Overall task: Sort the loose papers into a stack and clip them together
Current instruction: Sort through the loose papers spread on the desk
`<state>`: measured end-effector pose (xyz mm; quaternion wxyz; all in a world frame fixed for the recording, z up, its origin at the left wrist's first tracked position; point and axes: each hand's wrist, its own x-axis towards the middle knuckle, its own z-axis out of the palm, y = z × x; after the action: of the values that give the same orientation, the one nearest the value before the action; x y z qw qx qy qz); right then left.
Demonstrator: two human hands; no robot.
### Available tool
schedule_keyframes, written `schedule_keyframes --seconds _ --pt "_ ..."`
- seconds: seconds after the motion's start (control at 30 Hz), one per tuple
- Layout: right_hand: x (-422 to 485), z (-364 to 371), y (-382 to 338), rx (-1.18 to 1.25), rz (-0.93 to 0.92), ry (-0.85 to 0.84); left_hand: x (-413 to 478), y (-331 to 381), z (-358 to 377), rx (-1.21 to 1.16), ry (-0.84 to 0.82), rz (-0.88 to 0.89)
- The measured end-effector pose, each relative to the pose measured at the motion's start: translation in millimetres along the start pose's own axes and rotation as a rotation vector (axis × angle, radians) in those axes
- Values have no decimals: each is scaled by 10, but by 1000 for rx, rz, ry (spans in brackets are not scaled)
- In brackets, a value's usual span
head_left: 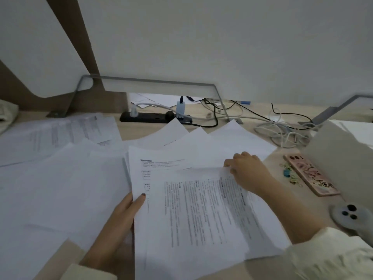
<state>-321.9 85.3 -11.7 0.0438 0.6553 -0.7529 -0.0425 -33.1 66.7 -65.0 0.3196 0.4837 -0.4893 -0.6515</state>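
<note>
On the tabletop [282, 164] before me, loose papers [66, 178] lie fanned out. My left hand [121, 217] pinches the left edge of the gathered stack [201, 215], while my right hand [246, 170] pinches its top sheet's far corner. Binder clips [288, 172] lie beside a phone [311, 174].

Dense printed lines are seen on the white paper sheets [201, 209]; no text can be read.
</note>
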Motion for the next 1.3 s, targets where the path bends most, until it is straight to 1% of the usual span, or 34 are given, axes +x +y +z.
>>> schedule_keyframes --seconds 0.07,0.17,0.27,0.33,0.47,0.6,0.73,0.8,0.93,1.0,1.03,1.13,1.2,1.27,1.3 --pt "111 -32 -93 -74 -102 65 19 -47 1 -4 0 9" --pt "287 -83 -295 -139 -245 138 68 -76 -29 -35 7 -26" --pt "458 -111 -554 -177 -401 324 92 -63 -28 -21 30 -34" --pt "544 -126 -723 -194 -457 377 93 -70 -50 2 7 -22" --pt "615 -110 -1052 -125 -573 413 91 -62 -29 -13 -23 6" --pt "606 32 -1414 -82 -650 374 101 -54 4 -6 8 51" --pt "604 76 -1725 -21 -670 349 145 -82 13 75 41 71" --pt "604 70 -1834 13 -664 368 174 -122 9 129 45 92" --pt "601 116 -1910 79 -615 371 217 -222 -23 210 44 137" --pt "558 98 -1853 180 -556 342 203 -231 -24 215 77 154" --pt "534 69 -1779 255 -496 307 198 -231 -22 212 107 168" --pt "420 -40 -1413 533 -215 175 181 -209 -8 156 173 188" --pt "352 -36 -1079 707 1 145 161 -180 1 104 197 205" --pt "261 -23 -760 921 225 103 117 -129 3 14 220 233" --pt "192 -24 -627 1056 302 45 76 -97 7 -41 220 254"
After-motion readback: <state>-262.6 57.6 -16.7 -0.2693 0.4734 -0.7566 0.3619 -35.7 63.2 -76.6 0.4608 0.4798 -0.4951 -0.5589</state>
